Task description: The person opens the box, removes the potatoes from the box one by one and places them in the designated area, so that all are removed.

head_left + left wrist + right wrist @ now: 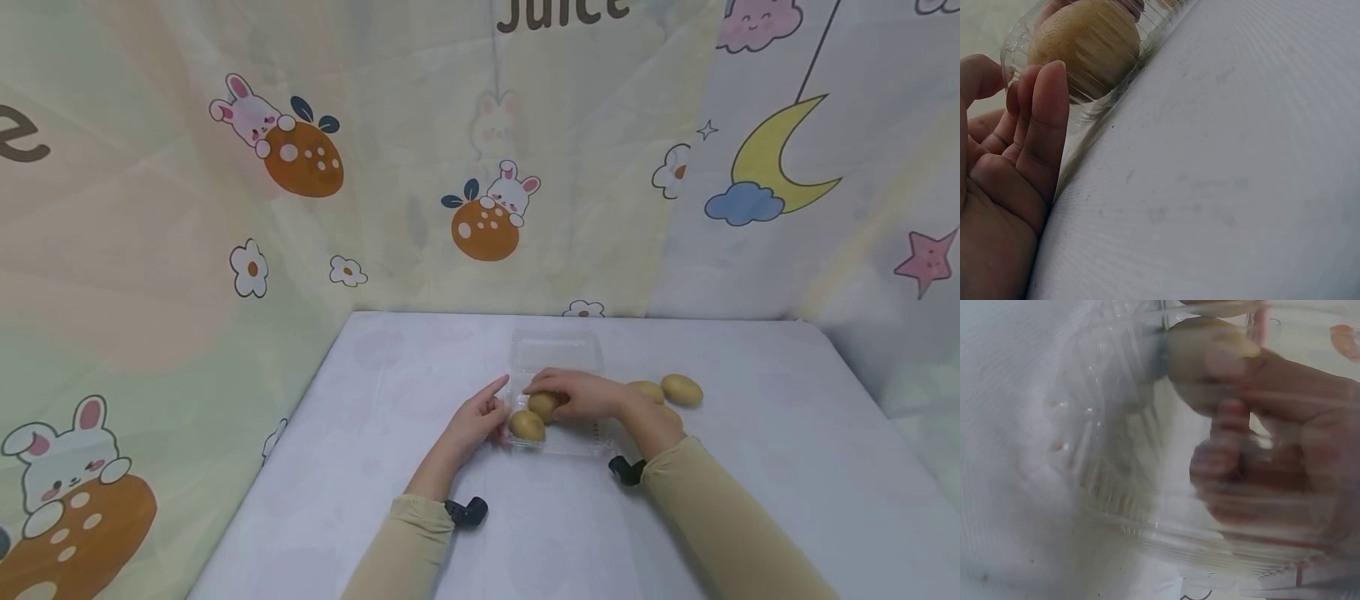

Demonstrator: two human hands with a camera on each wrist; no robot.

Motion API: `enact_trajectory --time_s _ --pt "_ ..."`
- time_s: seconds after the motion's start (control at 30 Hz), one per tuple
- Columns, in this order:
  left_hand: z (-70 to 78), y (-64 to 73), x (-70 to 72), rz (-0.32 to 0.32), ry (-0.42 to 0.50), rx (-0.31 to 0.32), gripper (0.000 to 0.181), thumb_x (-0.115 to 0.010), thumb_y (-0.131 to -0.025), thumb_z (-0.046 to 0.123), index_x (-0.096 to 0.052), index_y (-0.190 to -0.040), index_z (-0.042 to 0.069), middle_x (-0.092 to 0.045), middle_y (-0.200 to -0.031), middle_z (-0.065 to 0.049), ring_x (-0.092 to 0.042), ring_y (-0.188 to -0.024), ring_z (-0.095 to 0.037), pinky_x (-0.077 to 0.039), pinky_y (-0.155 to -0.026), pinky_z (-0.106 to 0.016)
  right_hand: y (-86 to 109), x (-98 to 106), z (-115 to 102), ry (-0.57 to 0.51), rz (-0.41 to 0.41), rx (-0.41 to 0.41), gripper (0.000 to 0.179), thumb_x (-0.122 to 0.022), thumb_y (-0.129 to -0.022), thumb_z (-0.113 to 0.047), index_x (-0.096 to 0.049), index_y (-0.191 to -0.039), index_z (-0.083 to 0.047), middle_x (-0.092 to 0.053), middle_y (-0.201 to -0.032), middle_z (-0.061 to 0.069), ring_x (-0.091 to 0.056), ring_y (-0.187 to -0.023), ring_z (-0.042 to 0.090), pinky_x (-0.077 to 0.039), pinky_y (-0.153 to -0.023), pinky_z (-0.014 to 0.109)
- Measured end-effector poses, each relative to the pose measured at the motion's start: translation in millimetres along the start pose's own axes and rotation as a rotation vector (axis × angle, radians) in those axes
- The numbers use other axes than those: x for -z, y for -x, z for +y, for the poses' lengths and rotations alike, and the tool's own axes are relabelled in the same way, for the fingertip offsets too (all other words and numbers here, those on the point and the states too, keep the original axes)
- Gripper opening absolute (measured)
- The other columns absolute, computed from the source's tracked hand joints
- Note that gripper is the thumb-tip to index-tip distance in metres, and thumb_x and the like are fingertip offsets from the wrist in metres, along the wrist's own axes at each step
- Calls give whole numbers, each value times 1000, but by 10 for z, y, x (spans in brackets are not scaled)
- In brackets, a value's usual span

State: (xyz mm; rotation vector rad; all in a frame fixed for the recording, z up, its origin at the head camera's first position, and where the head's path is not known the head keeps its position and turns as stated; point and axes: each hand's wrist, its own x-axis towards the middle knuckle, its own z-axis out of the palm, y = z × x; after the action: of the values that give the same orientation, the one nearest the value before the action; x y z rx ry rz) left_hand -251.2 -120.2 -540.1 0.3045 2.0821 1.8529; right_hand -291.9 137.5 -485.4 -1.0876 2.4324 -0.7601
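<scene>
A hinged clear plastic clamshell box (pixel 573 446) lies on the table, its lid (pixel 558 348) tipped back at the far side. In the box's left part sits a golden-brown kiwi (pixel 527 426), seen close through the plastic wall in the left wrist view (pixel 1091 47). Just behind it, my right hand (pixel 581 392) pinches a second kiwi (pixel 544 406) between thumb and fingers. That kiwi shows blurred through plastic in the right wrist view (pixel 1194 369). At the box's near left corner, my left hand (pixel 474 423) holds the edge with bent fingers, one finger pointing away.
Several loose kiwis (pixel 682 390) lie on the table right of the box, partly hidden by the right forearm. A white cloth covers the table (pixel 360 425). Printed fabric walls (pixel 405 167) stand behind and left. Black wrist cameras (pixel 467 512) sit on both wrists.
</scene>
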Motion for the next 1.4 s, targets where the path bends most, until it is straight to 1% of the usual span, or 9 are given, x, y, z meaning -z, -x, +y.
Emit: enact_trajectory --time_s 0.13,0.3,0.4,0.53,0.67,0.87,1.0,1.17,1.4 --pt "4 6 -5 5 -5 -1 59 -61 -97 26 -39 -150 36 -61 -83 -4 -66 -66 -17 -57 -66 -31 7 -5 -10 27 17 4 57 -68 -88 -3 -56 -141 -20 -51 -139 -3 -53 -120 17 -49 -97 36" --pt "7 8 -9 11 -12 1 59 -61 -97 26 -39 -151 36 -62 -83 -4 -66 -66 -17 -57 -66 -31 16 -4 -35 43 29 -27 58 -71 -88 -6 -56 -141 -21 -51 -138 -5 -53 -118 15 -50 -97 35" --pt "10 9 -11 9 -11 -4 59 -61 -97 26 -39 -151 35 -61 -83 -4 -66 -66 -17 -57 -66 -31 34 12 -56 37 53 -41 59 -73 -87 -8 -55 -142 -21 -51 -138 -4 -53 -117 16 -50 -96 36" --pt "14 8 -19 4 -9 -8 60 -61 -97 25 -38 -151 35 -61 -83 -4 -66 -65 -17 -57 -66 -31 86 64 -70 17 106 -60 61 -76 -86 -14 -55 -142 -22 -51 -136 -3 -54 -114 16 -50 -93 35" --pt "14 6 -25 5 -11 -3 60 -61 -97 25 -38 -151 35 -61 -82 -3 -65 -65 -16 -57 -65 -31 162 129 -33 -11 161 -71 63 -78 -85 -28 -55 -142 -23 -52 -132 -3 -53 -107 15 -48 -88 31" --pt "10 1 -19 7 10 6 61 -62 -97 23 -38 -152 34 -59 -83 -3 -65 -65 -16 -58 -66 -31 293 214 37 -51 265 -80 57 -80 -82 -39 -62 -133 -22 -57 -122 -5 -53 -91 16 -47 -77 27" --pt "15 5 -17 7 17 9 62 -63 -96 24 -38 -151 34 -59 -83 -3 -65 -66 -16 -58 -67 -32 401 267 63 -49 336 -140 55 -80 -79 -49 -64 -128 -28 -58 -112 -8 -51 -86 16 -46 -72 28" --pt "16 6 -16 6 16 2 62 -64 -96 25 -38 -151 35 -59 -83 -3 -65 -66 -16 -58 -67 -32 569 350 63 -45 390 -215 61 -77 -77 -57 -62 -130 -30 -57 -105 -6 -50 -86 17 -44 -72 30" --pt "-1 1 -15 9 2 1 61 -63 -97 24 -38 -151 35 -60 -83 -3 -65 -66 -16 -58 -67 -31 875 409 112 -119 416 -330 63 -77 -78 -55 -59 -133 -28 -55 -105 0 -48 -89 22 -43 -72 33"
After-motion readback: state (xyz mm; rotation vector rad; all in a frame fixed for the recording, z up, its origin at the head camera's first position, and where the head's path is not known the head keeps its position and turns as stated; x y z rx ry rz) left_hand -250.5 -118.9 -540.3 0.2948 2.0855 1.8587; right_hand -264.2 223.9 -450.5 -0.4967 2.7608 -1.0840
